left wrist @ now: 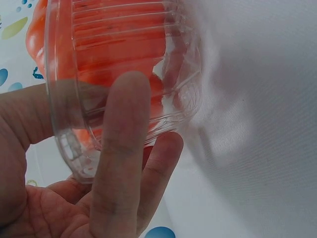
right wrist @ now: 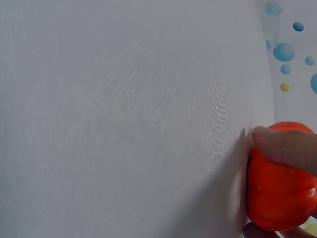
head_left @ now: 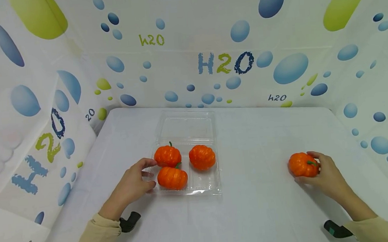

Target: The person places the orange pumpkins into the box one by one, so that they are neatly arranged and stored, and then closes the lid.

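A small orange toy pumpkin (head_left: 299, 165) rests on the table at the right. My right hand (head_left: 329, 177) grips it, with the thumb (right wrist: 277, 144) on one side and fingers on the other. My left hand (head_left: 131, 184) holds the left wall of a clear plastic clamshell box (head_left: 204, 185). One finger (left wrist: 121, 139) lies against the outside of that wall, and another shows through the plastic. In the box sit two pumpkins on the left, a rear pumpkin (head_left: 167, 156) and a front pumpkin (head_left: 172, 178), and a third pumpkin (head_left: 201, 157) on the right.
The box's clear lid (head_left: 186, 127) lies folded back behind it. A white cloth (head_left: 252, 206) covers the table. White sheets (head_left: 189, 36) printed with blue and green drops and "H2O" stand at the back and sides.
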A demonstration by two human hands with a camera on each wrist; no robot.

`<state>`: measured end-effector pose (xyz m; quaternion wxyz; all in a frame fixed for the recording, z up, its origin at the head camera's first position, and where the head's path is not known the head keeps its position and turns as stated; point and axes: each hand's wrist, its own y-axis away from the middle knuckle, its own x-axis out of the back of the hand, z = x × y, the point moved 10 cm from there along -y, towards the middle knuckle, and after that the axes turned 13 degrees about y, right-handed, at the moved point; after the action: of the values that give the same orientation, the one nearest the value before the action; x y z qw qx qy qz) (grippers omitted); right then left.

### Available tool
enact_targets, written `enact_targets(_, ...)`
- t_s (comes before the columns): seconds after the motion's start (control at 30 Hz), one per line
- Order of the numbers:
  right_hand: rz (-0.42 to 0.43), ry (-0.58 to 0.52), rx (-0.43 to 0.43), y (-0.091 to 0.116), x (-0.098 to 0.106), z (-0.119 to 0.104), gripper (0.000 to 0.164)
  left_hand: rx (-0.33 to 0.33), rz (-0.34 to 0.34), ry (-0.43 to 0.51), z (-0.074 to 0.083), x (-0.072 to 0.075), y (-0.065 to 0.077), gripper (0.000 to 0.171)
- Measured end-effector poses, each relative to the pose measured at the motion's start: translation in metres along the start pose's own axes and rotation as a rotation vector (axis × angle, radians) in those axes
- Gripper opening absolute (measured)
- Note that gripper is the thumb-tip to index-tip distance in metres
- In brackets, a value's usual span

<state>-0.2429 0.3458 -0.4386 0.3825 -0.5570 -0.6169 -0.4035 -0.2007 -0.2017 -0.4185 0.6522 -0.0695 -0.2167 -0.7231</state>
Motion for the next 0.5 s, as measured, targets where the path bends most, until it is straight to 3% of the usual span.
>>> enact_targets(0.17, -0.007, -0.01, 0.036, 0.003, -0.003, -0.011, 0.101, -0.004, 0.003, -0.001, 0.001, 0.0, 0.0, 0.058)
enact_targets(0.5, -0.073, -0.178, 0.091, 0.01, -0.011, -0.041, 0.094, 0.0, 0.008, 0.002, -0.001, 0.0, 0.0, 0.057)
